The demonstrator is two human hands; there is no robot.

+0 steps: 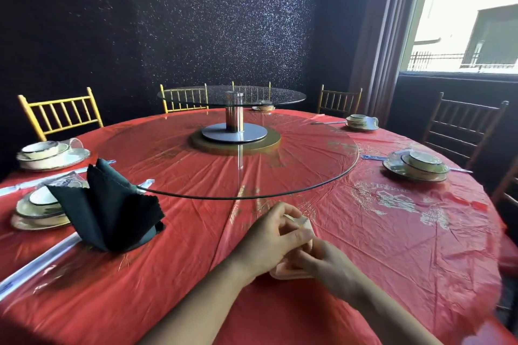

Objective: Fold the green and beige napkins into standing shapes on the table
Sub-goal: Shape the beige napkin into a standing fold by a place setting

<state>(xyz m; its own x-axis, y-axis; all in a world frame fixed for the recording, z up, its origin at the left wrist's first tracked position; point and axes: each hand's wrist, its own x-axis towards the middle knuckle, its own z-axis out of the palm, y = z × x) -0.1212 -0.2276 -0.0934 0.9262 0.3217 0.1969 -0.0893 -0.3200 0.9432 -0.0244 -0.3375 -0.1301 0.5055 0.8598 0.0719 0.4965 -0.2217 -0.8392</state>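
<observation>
Gripping the beige napkin (305, 224), left hand (269, 238) and right hand (326, 263) are curling fingers around it, right of the standing green napkin (112, 210).

Glass turntable (308, 159) at centre; stacked bowls and plates (417, 166) around it; gold chairs (60, 113) behind.

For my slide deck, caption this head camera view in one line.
Left hand and right hand fold the beige napkin on the red tablecloth; the green napkin stands folded nearby.

Beige napkin (304, 224): lay mostly covered by left hand (273, 238) and right hand (326, 260) | plates (33, 211): sat partly hidden behind green napkin (112, 204)
</observation>
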